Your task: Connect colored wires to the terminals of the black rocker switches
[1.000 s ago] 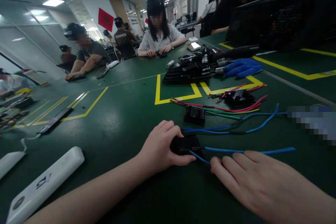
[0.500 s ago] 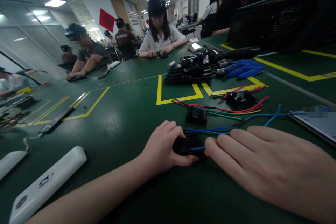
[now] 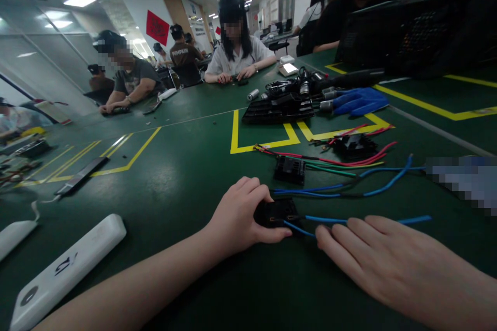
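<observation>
My left hand (image 3: 243, 217) is closed round a small black connector block (image 3: 277, 213) lying on the green table (image 3: 174, 176). Two blue wires (image 3: 334, 220) run out of the block to the right. My right hand (image 3: 392, 264) lies flat with fingers stretched out, its fingertips just right of the block and touching the lower blue wire. A second black block (image 3: 289, 169) with green and red wires (image 3: 337, 161) sits a little farther back. A third block (image 3: 353, 146) lies behind it.
A white power strip (image 3: 66, 271) lies at the near left. At the back are a black grille part (image 3: 277, 109), a blue glove (image 3: 359, 100), metal cylinders and a black crate (image 3: 419, 31). Yellow tape lines mark the table. Other people sit along the far side.
My right hand reached up to the block half a second ago, covering the wire, and has drawn back down and right. The left hand has stayed on the block.
</observation>
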{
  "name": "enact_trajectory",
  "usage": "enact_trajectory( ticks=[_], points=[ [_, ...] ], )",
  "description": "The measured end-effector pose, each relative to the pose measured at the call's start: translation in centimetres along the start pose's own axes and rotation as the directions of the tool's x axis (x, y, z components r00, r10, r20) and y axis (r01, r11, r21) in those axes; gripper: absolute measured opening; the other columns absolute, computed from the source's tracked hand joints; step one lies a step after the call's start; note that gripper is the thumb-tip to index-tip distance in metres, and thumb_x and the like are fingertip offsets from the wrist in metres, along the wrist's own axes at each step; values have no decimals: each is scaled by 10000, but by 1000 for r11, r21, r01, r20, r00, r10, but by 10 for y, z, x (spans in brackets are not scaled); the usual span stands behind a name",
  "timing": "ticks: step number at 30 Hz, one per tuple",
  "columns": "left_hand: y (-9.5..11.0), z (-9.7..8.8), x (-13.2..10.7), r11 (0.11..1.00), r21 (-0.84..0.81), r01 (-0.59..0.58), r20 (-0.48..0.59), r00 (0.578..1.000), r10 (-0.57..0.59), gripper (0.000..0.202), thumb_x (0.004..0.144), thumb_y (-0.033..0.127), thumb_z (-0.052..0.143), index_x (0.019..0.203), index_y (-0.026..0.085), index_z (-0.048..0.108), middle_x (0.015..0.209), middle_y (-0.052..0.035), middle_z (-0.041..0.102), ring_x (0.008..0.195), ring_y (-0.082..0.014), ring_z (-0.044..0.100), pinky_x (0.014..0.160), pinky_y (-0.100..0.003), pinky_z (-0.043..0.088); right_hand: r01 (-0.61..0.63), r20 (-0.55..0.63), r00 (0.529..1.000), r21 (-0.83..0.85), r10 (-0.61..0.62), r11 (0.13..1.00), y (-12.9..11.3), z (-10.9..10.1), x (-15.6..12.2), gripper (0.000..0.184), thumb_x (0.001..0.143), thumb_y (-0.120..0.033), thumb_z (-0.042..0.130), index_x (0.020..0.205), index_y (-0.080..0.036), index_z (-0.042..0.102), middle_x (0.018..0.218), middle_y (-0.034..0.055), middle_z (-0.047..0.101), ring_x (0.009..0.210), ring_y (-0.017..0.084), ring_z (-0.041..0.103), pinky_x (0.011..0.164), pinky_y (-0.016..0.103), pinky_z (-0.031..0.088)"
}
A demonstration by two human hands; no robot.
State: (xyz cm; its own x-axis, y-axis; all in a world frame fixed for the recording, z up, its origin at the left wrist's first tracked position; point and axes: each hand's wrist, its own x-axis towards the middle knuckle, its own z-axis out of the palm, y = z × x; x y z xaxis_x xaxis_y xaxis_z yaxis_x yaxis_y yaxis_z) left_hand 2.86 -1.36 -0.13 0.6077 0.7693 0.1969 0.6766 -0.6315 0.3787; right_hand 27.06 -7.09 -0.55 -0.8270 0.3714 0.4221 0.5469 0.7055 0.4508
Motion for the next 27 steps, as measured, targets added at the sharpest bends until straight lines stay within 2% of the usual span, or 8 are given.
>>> enact_trajectory(
  ticks=[4, 9, 13, 19, 24, 27],
  points=[
    [1, 0, 0, 1000, 0, 3, 0, 1000, -3, 460, 648, 439, 853, 795, 203, 487, 826, -1, 519, 805, -212, 484, 673, -312, 395, 3, -16, 1000, -4, -3, 1000, 2, -1, 2, 336, 774, 26, 399, 913, -154, 646, 657, 20, 674, 534, 177, 545, 555, 333, 347],
    [0, 1, 0, 1000, 14, 1, 2, 1000, -1, 433, 663, 429, 829, 800, 209, 482, 835, -2, 526, 810, -213, 486, 677, -315, 396, 14, -99, 995, -60, -20, 998, 16, -17, 15, 347, 898, 17, 309, 930, -132, 621, 635, 15, 650, 539, 179, 549, 552, 356, 319],
    [-2, 3, 0, 1000, 28, -11, -11, 1000, 12, 423, 662, 414, 823, 807, 208, 483, 833, -3, 525, 810, -213, 484, 679, -317, 392, 4, -118, 993, -88, -14, 996, 23, -26, 29, 324, 903, 12, 336, 934, -118, 631, 659, 28, 655, 547, 175, 547, 555, 362, 320],
    [0, 0, 1, 1000, 15, 2, 3, 1000, -2, 417, 665, 418, 824, 810, 207, 495, 839, -9, 537, 812, -218, 491, 682, -323, 400, 3, -56, 998, -45, -5, 999, 15, -18, 15, 321, 813, 26, 394, 917, -135, 651, 635, 22, 655, 523, 177, 546, 541, 345, 340],
    [0, -1, 0, 1000, -1, 12, 12, 1000, -12, 415, 674, 424, 826, 807, 202, 502, 838, -9, 537, 807, -214, 489, 683, -322, 400, 0, 64, 998, 19, -1, 1000, 4, -6, 4, 253, 733, -54, 524, 902, -171, 672, 645, 14, 682, 507, 168, 554, 517, 314, 359],
    [0, 0, 0, 1000, -9, 7, 7, 1000, -6, 404, 678, 410, 824, 806, 202, 502, 834, -6, 534, 807, -212, 487, 685, -320, 401, -13, 91, 996, 35, 10, 999, 1, -3, 5, 236, 717, -84, 559, 903, -175, 673, 635, 8, 675, 506, 168, 557, 507, 310, 354]
  ],
)
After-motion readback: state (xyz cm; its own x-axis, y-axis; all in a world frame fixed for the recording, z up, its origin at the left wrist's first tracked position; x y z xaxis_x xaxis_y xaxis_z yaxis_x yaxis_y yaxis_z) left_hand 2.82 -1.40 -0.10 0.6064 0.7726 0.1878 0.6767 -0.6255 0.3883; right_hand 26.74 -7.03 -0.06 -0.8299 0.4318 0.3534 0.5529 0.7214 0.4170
